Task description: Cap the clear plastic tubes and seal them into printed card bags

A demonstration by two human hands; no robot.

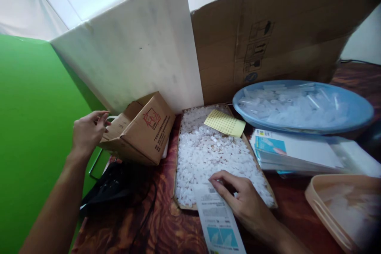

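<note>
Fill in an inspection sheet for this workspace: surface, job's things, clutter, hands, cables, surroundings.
Surface: dark reddish wood-grain table.
Job's things: tilted brown cardboard box with red print; shallow cardboard tray of small white plastic pieces; white-and-blue printed paper packet.
Clutter: yellow dotted sheet; blue plastic basin of clear tubes; stack of white-and-blue packets; beige plastic tray; black object.
Hands: left hand touches the box flap; right hand rests on the packet and pieces.
Cables: black cable.
Surroundings: white board, cardboard sheet, green panel.
</note>
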